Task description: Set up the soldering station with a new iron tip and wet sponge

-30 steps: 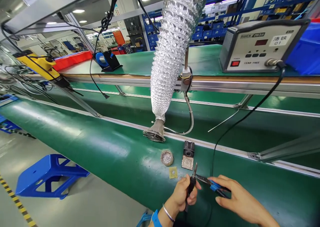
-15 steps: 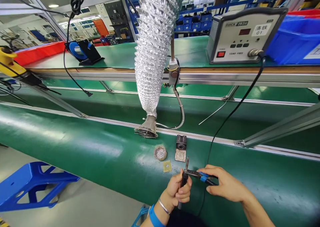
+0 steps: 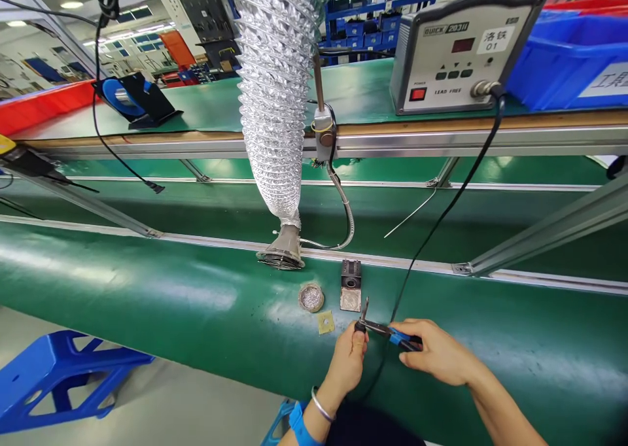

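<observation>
My left hand [image 3: 349, 358] is wrapped round the black handle of a soldering iron [image 3: 364, 314], its metal tip pointing up and away from me. In my right hand [image 3: 436, 349] is a pair of pliers [image 3: 400, 337] with blue and black handles. The pliers' jaws meet the iron's metal barrel just above the handle; whether they clamp it I cannot tell. Just beyond my hands stands a small black iron holder [image 3: 351, 282] with a sponge tray. Left of it are a round tin of metal shavings [image 3: 311, 297] and a yellow sponge [image 3: 326, 322].
A silver flexible duct [image 3: 275, 119] hangs down to a fume nozzle [image 3: 283, 250]. On the shelf above are the soldering station [image 3: 456, 60], a blue bin [image 3: 569, 67] and a solder reel [image 3: 125, 99]. The iron's black cable [image 3: 432, 217] runs down to the bench. A blue stool [image 3: 59, 380] stands lower left.
My left hand has turned and now closes higher round the iron's handle, covering more of it. The pliers stay against the barrel. The whole view has shifted slightly to the right.
</observation>
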Demonstrator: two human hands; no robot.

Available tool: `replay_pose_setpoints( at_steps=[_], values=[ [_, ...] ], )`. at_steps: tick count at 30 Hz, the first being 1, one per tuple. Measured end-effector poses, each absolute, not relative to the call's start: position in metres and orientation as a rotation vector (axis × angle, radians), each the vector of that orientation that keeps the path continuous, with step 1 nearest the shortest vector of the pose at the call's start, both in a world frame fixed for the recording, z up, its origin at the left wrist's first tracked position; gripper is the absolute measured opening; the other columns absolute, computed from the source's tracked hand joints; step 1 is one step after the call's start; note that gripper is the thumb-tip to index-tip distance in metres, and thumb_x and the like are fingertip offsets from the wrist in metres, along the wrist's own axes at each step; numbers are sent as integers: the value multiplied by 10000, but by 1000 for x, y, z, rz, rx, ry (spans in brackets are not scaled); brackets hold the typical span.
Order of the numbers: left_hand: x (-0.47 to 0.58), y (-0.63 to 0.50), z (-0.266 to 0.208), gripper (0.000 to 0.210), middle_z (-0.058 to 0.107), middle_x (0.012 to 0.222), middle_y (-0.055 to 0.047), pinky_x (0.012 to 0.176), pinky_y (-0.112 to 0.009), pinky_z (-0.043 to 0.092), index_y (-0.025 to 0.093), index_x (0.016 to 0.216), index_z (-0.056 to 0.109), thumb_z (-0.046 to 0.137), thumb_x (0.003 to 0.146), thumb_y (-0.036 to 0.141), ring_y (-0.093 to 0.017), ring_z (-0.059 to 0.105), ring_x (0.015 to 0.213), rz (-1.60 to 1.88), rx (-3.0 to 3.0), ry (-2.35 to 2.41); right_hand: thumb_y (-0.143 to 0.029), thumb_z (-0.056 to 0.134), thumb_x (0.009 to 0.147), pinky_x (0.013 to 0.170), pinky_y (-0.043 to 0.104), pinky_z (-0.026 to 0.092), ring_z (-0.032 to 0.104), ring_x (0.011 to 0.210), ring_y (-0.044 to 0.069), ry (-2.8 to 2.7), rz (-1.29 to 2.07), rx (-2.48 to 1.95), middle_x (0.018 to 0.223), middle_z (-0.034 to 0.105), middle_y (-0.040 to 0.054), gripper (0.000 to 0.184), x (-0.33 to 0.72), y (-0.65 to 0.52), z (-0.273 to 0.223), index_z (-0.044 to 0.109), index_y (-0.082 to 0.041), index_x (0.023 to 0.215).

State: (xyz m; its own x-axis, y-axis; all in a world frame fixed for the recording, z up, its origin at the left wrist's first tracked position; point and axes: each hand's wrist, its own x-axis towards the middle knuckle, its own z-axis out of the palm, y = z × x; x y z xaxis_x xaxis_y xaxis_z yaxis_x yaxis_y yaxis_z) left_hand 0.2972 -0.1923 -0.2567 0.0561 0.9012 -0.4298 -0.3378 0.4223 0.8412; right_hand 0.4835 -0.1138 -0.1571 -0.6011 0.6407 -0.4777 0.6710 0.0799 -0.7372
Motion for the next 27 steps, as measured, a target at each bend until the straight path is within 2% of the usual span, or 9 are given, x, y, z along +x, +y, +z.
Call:
replay_pose_setpoints(
  at_steps=[3,6,8,10,13,15,19,22,27],
  values=[
    [295,-190,-253,272,409,549,28,543,-284,153,182,727,519,506,849,425,-123,301,518,1072,851,1398,-260,552,688,574,226,327,457,630,120,2264,-1573,1435,719,562,-19,137,478,-118,-162,620,-184,779],
    [295,-185,-252,147,440,570,18,569,-289,143,192,739,529,569,807,317,-138,321,537,994,974,1585,-264,535,705,575,237,304,443,623,124,2244,-1514,1499,681,542,-22,110,466,-127,-166,605,-186,736],
    [295,-182,-254,183,468,599,11,562,-272,183,190,724,513,567,810,343,-133,364,552,926,1003,1505,-250,541,695,594,244,304,451,638,130,2250,-1503,1475,679,533,-23,88,460,-132,-166,599,-190,726],
    [295,-179,-257,300,442,560,32,515,-248,231,187,732,484,490,848,463,-113,381,494,914,887,1308,-242,563,685,638,249,330,483,693,144,2266,-1547,1433,738,554,-16,136,461,-134,-162,620,-203,803],
    [286,-178,-257,409,325,469,95,378,-204,190,186,825,464,423,844,592,-66,246,337,972,500,937,-274,542,750,722,266,375,520,811,174,2266,-1678,1425,900,590,10,307,476,-128,-155,610,-230,1046],
    [278,-178,-254,392,301,452,109,333,-175,160,182,866,472,443,849,573,-45,179,306,969,330,648,-281,501,793,755,282,390,525,856,185,2268,-1693,1463,975,592,26,353,488,-121,-153,575,-234,1135],
    [269,-179,-248,399,415,481,64,303,-155,195,154,878,519,351,906,515,-31,210,282,939,271,350,-308,479,834,724,289,397,527,791,174,2362,-1589,1522,901,600,29,262,494,-110,-158,594,-207,1047],
    [271,-181,-246,426,491,547,24,296,-156,214,135,877,537,319,918,499,-29,263,288,945,267,351,-379,503,854,730,280,403,531,788,163,2460,-1602,1496,892,601,25,261,487,-103,-162,601,-198,1014],
    [275,-185,-246,389,507,546,15,300,-157,229,125,870,531,368,911,476,-30,295,288,963,311,472,-410,527,854,732,275,402,534,802,160,2510,-1569,1450,906,606,23,275,482,-93,-161,611,-208,1021]
  ],
)
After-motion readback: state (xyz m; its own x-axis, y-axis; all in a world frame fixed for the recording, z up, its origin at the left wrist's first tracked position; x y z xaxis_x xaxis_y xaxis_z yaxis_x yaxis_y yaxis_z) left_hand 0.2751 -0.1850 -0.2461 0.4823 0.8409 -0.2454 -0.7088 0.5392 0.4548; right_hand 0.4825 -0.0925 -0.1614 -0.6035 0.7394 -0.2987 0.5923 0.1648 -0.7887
